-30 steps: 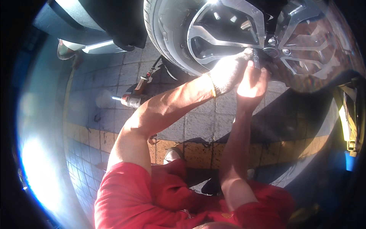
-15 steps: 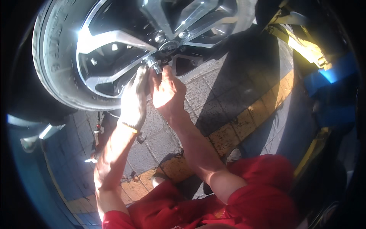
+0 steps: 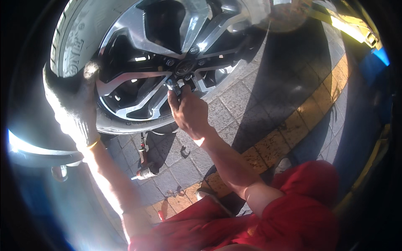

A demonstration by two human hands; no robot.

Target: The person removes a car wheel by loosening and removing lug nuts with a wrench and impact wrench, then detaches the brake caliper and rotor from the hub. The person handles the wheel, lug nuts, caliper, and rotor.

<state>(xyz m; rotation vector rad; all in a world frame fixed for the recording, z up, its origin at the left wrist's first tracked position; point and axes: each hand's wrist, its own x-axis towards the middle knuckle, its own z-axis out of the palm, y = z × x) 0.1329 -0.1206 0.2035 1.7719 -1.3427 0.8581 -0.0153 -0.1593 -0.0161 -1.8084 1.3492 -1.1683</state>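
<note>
A car wheel fills the top of the view, with a silver and black alloy rim [image 3: 138, 27] inside a black tyre [image 3: 79, 46]. My left hand [image 3: 75, 111], in a pale work glove, grips the tyre at its left side, thumb and fingers apart across it. My bare right hand [image 3: 191, 113] is at the hub, just below the centre cap [image 3: 184, 67]. Its thumb and fingers close on a short metal socket [image 3: 173, 85] against the lug nut area. The socket's far end is hidden among the spokes. Lug nuts [image 3: 169, 62] show around the cap.
On the grey paving below the wheel lies an air impact wrench [image 3: 146, 171] with a hose. A yellow lift arm [image 3: 349, 27] reaches in at upper right, beside blue equipment [image 3: 372, 69]. Orange paving bricks [image 3: 268, 146] cross diagonally. A dark car body part [image 3: 42, 154] sits at left.
My left hand has left the hub and moved left onto the tyre. My right hand stays at the hub with the socket. The view has shifted, bringing the impact wrench into fuller sight.
</note>
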